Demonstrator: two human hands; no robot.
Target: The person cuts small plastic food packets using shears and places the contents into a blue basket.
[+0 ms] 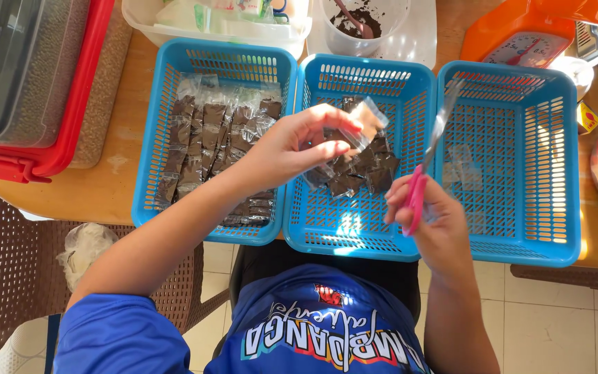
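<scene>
1. Head view, hands: the left hand (pixel 292 142) pinches a small clear packet (pixel 363 123) of dark stuff between thumb and fingertips, above the middle basket (pixel 361 239). The right hand (pixel 432 215), at 4 o'clock from the packet, is closed through the pink handles of a pair of scissors (pixel 429 156), whose blades point up toward 1 o'clock, just beside the packet.
2. Head view, baskets: three blue baskets stand side by side on the wooden desk (pixel 109 187). The left basket (pixel 150 173) holds many flat dark packets in rows. The middle one holds a smaller heap at its centre. The right basket (pixel 562 173) holds only a couple of clear scraps.
3. Progress, as a judgement: some packets look handled and many in the left basket remain, so the work seems well short of finished.
4. At 12 o'clock, a white tub (pixel 365 28) holds dark powder and a spoon.
</scene>
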